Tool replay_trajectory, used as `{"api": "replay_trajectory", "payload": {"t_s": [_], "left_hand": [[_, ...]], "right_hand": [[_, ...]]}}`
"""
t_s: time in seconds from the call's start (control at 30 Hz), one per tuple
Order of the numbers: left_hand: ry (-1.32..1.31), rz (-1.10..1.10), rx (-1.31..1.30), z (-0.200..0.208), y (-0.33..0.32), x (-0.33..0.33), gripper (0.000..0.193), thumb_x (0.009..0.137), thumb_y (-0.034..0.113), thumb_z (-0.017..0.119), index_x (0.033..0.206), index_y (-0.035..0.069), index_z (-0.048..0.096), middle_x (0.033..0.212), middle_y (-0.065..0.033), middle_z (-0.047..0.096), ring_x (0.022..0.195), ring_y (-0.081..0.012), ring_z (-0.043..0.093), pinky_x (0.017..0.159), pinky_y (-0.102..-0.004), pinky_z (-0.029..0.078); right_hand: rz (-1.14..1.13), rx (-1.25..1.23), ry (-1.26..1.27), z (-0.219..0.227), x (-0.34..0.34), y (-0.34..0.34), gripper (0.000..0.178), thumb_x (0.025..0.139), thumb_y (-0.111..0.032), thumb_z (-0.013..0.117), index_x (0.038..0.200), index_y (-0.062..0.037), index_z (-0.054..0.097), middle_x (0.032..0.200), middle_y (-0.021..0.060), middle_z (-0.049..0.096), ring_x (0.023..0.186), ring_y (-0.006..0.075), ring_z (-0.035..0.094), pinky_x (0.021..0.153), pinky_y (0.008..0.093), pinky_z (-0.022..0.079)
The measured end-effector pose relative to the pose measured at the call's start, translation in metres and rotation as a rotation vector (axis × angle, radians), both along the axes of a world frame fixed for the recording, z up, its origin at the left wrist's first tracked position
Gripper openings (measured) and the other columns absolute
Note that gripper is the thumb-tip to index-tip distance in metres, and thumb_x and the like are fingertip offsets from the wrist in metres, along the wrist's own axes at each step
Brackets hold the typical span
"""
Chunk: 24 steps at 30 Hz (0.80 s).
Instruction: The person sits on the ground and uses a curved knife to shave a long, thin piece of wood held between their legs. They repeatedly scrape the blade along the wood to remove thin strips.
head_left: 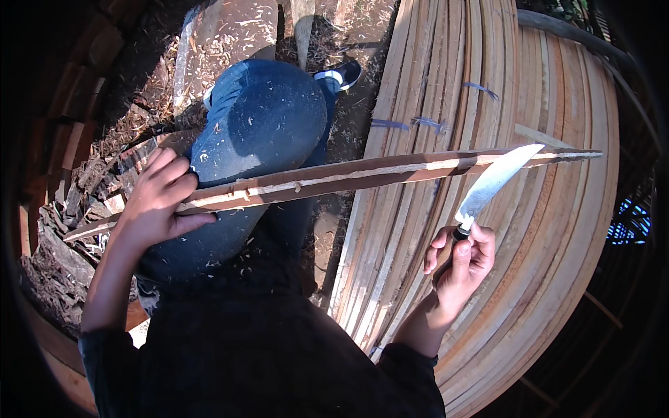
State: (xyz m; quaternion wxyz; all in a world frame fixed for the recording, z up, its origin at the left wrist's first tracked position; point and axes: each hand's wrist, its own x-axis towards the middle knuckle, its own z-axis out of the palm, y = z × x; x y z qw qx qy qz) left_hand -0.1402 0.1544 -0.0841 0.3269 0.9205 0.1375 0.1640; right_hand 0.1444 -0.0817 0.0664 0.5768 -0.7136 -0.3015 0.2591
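Observation:
A long wooden strip (334, 180), brown with a pale rough streak along it, lies across my thighs and reaches right over the stacked timber. My left hand (159, 198) is wrapped round its left part, thumb along the near side. In my right hand (465, 261) is a knife (491, 182) with a broad curved silver blade and a dark handle. Its blade points up and to the right, and its tip overlaps the strip's right part in view. Whether blade and strip touch, I cannot tell. Part of the handle is hidden by my fingers.
Long pale wooden slats (550, 230), some tied with purplish bands (426, 124), are stacked on my right. Wood scraps and bark (70, 258) lie on the left. Shavings are scattered over the ground ahead and on my jeans (268, 115). A dark pole (571, 31) crosses the far right.

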Motion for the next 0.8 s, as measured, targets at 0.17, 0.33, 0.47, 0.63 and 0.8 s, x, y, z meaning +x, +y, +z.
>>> {"api": "replay_trajectory", "payload": {"t_s": [0.17,0.33,0.47,0.63,0.8], "left_hand": [[-0.004,0.006,0.017,-0.001,-0.001,0.000,0.049,0.054,0.038,0.081,0.074,0.003,0.053,0.078,-0.0087,0.043,0.077,-0.0285,0.044,0.072,-0.0409,0.040],[0.005,0.003,0.009,0.001,0.000,0.000,0.049,0.054,0.038,0.081,0.074,0.003,0.053,0.078,-0.0088,0.043,0.077,-0.0284,0.044,0.072,-0.0411,0.040],[-0.026,-0.005,0.012,0.000,-0.001,0.000,0.049,0.053,0.038,0.081,0.074,0.003,0.053,0.077,-0.0086,0.042,0.077,-0.0284,0.044,0.072,-0.0408,0.040],[-0.022,0.007,-0.003,0.000,-0.001,-0.001,0.049,0.053,0.037,0.082,0.073,0.003,0.053,0.078,-0.0085,0.042,0.076,-0.0281,0.044,0.072,-0.0405,0.040],[-0.030,0.011,-0.009,0.001,0.001,-0.002,0.048,0.052,0.036,0.082,0.073,0.003,0.053,0.077,-0.0087,0.042,0.076,-0.0283,0.044,0.072,-0.0402,0.040]], "right_hand": [[0.069,-0.185,0.070,-0.016,-0.014,-0.001,0.021,0.090,-0.004,0.060,0.111,-0.0021,0.057,0.077,0.0144,0.065,0.050,0.0094,0.051,0.045,0.0202,0.041],[-0.078,0.148,0.118,-0.013,-0.013,0.007,0.023,0.094,-0.010,0.055,0.116,-0.0050,0.052,0.077,0.0162,0.060,0.049,0.0131,0.053,0.043,0.0228,0.043],[0.123,-0.211,0.037,-0.022,-0.022,0.002,0.019,0.091,-0.003,0.059,0.109,-0.0010,0.057,0.077,0.0135,0.062,0.051,0.0103,0.053,0.044,0.0221,0.042],[-0.064,0.096,0.138,-0.019,-0.016,0.007,0.023,0.093,-0.006,0.057,0.115,-0.0038,0.053,0.077,0.0155,0.064,0.050,0.0114,0.052,0.046,0.0213,0.043],[0.013,-0.035,0.064,-0.024,-0.007,-0.013,0.020,0.093,-0.007,0.057,0.113,-0.0037,0.054,0.078,0.0186,0.063,0.051,0.0126,0.053,0.047,0.0220,0.044]]}}
